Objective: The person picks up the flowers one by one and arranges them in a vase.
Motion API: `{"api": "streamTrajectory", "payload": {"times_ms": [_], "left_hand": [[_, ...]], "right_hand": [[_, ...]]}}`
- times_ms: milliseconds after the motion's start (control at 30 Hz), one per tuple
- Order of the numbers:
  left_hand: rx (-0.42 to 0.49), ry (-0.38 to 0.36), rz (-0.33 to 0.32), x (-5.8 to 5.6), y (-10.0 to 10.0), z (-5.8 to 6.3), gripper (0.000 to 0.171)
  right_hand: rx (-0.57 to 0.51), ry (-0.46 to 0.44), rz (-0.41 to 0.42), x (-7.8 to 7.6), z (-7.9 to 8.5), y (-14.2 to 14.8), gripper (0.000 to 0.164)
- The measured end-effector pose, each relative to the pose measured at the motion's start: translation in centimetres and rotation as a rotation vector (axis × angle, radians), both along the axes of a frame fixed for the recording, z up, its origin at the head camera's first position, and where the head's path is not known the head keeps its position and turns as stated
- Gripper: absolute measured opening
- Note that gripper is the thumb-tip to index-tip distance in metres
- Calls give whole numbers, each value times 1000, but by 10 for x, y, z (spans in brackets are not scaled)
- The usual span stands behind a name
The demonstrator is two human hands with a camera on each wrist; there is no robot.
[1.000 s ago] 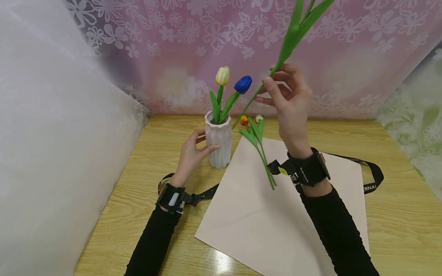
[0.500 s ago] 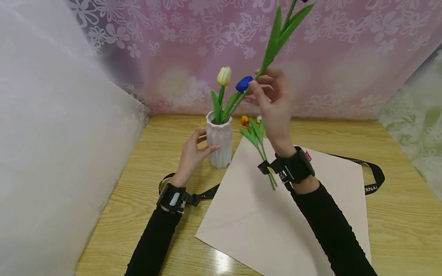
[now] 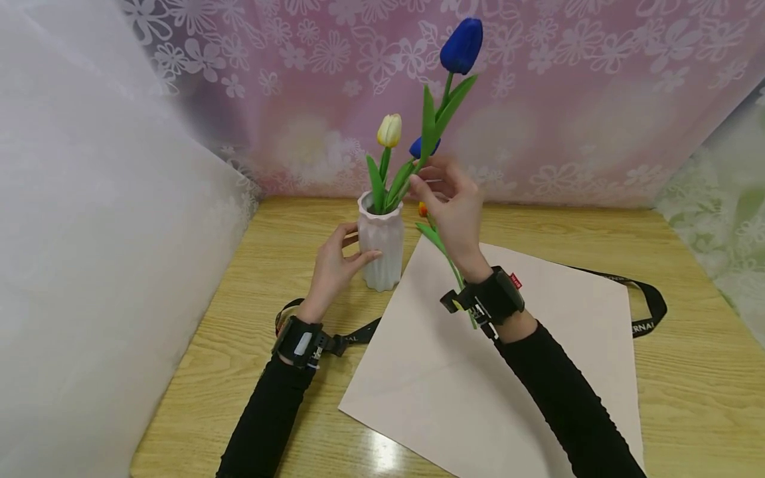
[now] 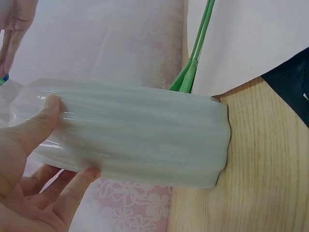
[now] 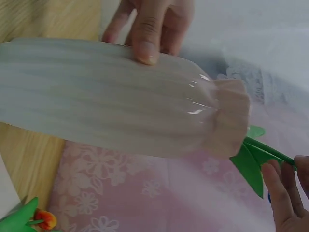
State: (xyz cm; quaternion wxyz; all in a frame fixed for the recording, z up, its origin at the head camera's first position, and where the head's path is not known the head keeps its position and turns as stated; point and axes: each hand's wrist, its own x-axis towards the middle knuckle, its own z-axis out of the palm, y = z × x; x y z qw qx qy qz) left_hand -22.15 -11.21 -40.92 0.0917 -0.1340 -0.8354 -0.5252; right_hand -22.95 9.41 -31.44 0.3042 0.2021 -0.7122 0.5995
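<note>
A white ribbed vase [image 3: 382, 255] with a wavy rim stands upright on the table. My left hand [image 3: 335, 262] grips its side, thumb across the front and fingers behind, as the left wrist view shows around the vase [image 4: 140, 133]. In the vase are a cream-yellow tulip [image 3: 390, 131] and a blue tulip [image 3: 418, 147], partly covered. Above the rim, at the right, my right hand [image 3: 451, 212] pinches the stem of another blue tulip [image 3: 463, 45], which leans up to the right. Its lower stem runs into the vase mouth, where the end is hidden.
A pale flat bag [image 3: 448, 378] with a black lettered strap [image 3: 651, 305] covers much of the wooden table [image 3: 227, 325]. An orange tulip [image 5: 47, 220] lies near the vase, its stem partly behind my right hand. A pink floral curtain [image 3: 287, 99] hangs behind.
My right hand has moved left and down with the tulip, bringing its stem from beside the vase into the mouth. Its blue bloom has come into view. The left hand stays put.
</note>
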Motion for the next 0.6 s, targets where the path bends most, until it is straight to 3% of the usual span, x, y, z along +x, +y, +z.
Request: {"api": "streamTrajectory", "payload": {"times_ms": [333, 600], "left_hand": [[-1, 14, -6, 0, 0, -1, 61], [-4, 16, -7, -1, 0, -1, 61]], "right_hand": [[141, -53, -38, -7, -23, -4, 25], [233, -145, -88, -5, -28, -5, 26]]}}
